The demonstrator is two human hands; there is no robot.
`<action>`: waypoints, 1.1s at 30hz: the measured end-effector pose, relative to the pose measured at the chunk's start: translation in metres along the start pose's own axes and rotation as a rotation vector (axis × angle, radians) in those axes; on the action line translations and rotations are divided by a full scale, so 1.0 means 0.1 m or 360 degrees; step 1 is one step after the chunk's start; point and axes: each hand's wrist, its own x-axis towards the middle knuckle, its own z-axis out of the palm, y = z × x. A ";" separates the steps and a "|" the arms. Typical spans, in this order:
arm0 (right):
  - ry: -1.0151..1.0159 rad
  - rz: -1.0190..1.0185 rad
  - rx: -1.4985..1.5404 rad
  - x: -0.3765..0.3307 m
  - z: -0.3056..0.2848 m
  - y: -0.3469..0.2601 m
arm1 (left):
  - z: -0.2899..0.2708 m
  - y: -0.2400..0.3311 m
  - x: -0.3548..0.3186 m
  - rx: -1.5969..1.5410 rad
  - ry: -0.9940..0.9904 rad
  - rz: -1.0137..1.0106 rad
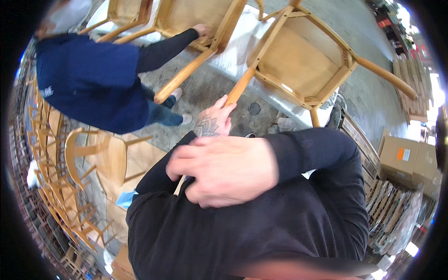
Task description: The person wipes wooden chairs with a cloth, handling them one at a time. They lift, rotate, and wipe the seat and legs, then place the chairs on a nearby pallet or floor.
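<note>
My left hand [215, 119], with a tattoo on its back, is closed around a light wooden leg [241, 87] of an overturned chair [301, 58]. The chair's underside faces up, with its frame and corner blocks showing, and its other legs point outward. Across my chest lies my right hand [225, 169], close to my left sleeve. Its fingers are bent and smeared by motion, so whether they grip anything cannot be made out.
A co-worker in a blue top [91, 81] stands at the left, one hand on another upturned chair [193, 18]. Wooden chairs [109, 156] crowd the left side. Cardboard boxes [399, 156] are stacked at the right. White sheeting [240, 39] lies beneath the upturned chairs.
</note>
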 end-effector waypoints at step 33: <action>0.0122 0.0376 -0.1280 0.47 0.43 0.20 | -0.11 0.03 0.07 0.0020 -0.0264 -0.0024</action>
